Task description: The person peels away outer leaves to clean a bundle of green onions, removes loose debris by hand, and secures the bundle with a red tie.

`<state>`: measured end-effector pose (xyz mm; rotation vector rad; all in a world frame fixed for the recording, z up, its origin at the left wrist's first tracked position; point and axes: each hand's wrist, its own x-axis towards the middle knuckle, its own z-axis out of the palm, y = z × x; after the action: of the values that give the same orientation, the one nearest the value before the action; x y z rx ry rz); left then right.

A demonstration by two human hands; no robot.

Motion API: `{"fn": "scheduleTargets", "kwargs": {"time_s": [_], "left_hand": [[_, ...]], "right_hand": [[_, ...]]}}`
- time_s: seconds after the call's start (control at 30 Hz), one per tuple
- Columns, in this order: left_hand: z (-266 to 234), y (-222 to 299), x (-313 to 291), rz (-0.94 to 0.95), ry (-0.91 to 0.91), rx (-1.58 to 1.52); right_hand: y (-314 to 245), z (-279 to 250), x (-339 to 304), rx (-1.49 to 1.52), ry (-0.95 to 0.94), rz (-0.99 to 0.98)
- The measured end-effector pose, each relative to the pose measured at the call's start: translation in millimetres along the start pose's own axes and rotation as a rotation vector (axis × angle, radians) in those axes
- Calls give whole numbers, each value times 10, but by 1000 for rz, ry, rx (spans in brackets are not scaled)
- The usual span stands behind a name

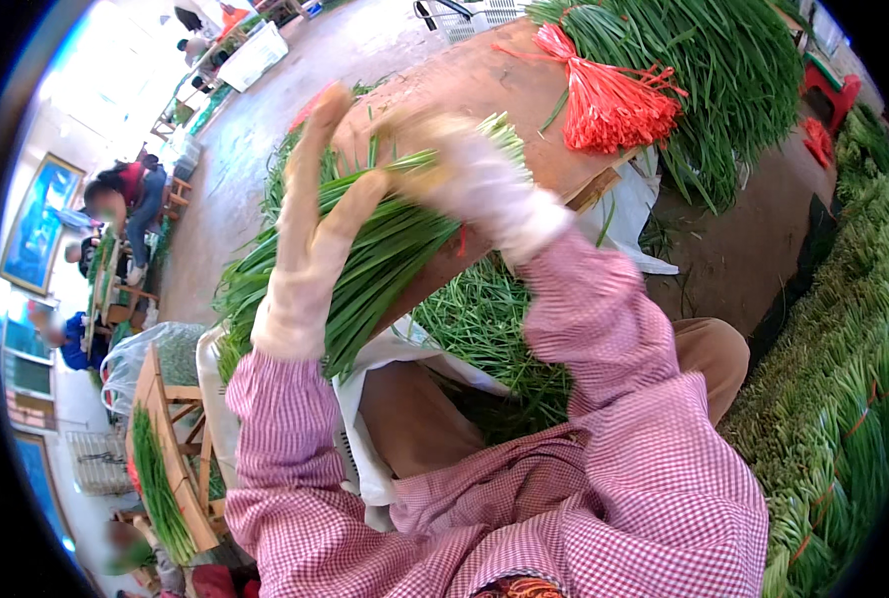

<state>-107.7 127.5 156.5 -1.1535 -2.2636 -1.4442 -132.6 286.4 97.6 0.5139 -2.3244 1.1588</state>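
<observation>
A bundle of long green garlic chives [389, 234] lies on the near edge of the board in front of me, pale stem ends to the right. My left hand [310, 229], in a pale glove, rests against the bundle with thumb and fingers stretched apart. Over the stem ends is my right hand [464, 174], also gloved. Motion smears its fingers, so I cannot make out their grip. Below the bundle a thin bit of red tie [462, 239] shows. A bunch of red plastic ties [614, 105] lies on the board beyond my right hand.
A big heap of chives [694, 70] covers the board's far right. Bundled chives [843, 399] are stacked along the right side. Loose leaves [489, 319] lie below the board by my lap. At left stands a wooden bench [170, 468]; other people work farther off.
</observation>
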Motion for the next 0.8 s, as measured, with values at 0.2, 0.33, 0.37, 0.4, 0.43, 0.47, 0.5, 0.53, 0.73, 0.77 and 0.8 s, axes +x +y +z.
{"fn": "scheduleTargets", "kwargs": {"time_s": [0.2, 0.33, 0.37, 0.4, 0.43, 0.47, 0.5, 0.53, 0.73, 0.77, 0.8], "left_hand": [[395, -644, 410, 30, -429, 737], [485, -868, 238, -107, -591, 678], [471, -874, 224, -135, -563, 634], [476, -855, 218, -125, -557, 647], [497, -839, 218, -115, -551, 661], [499, -847, 209, -104, -539, 672], [497, -849, 196, -91, -527, 670], [489, -858, 174, -77, -515, 669], [501, -823, 150, -122, -472, 691], [526, -835, 169, -96, -452, 714], [556, -862, 163, -78, -439, 736]], "right_hand": [[1224, -437, -414, 967, 531, 329], [1242, 181, -411, 1005, 358, 492], [1142, 313, -432, 910, 270, 569], [1217, 338, -395, 944, 240, 549], [1302, 324, -412, 1028, 203, 556], [1319, 306, -422, 1112, 159, 573], [1172, 122, -424, 1236, 106, 615], [1277, 145, -455, 1135, 183, 614], [836, -161, -299, -589, 162, -292], [837, -142, -272, -480, 146, -279], [896, -71, -251, -365, 125, -258]]}}
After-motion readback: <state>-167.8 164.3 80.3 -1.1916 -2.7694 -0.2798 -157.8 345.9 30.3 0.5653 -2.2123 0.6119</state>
